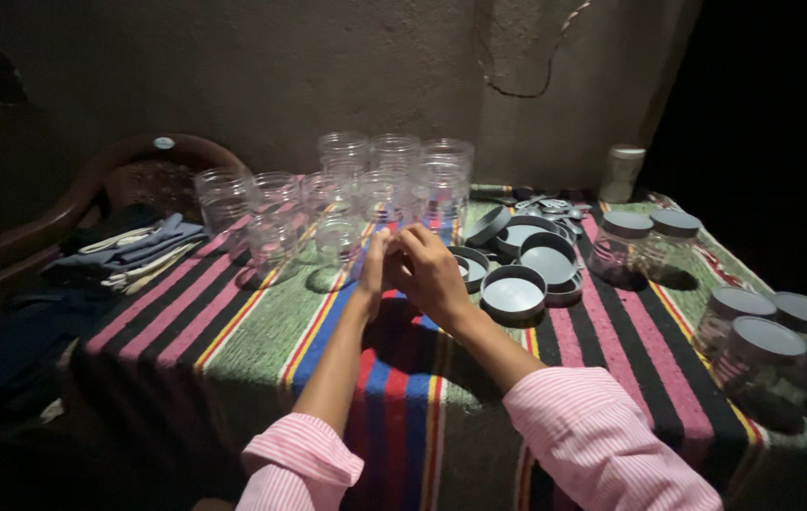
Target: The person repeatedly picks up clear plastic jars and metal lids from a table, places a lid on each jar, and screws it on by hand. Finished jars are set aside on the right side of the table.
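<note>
Looks like a dim room in someone's home being used for small-scale packing work. Bare plastered wall point(233, 76) with a loose wire point(517, 90) hanging on it, a table under a striped woven cloth point(261, 322), a brown plastic chair point(62, 203) piled with folded clothes point(129, 251), plus batches of clear plastic jars point(365, 185) and grey lids point(522, 270).
</note>
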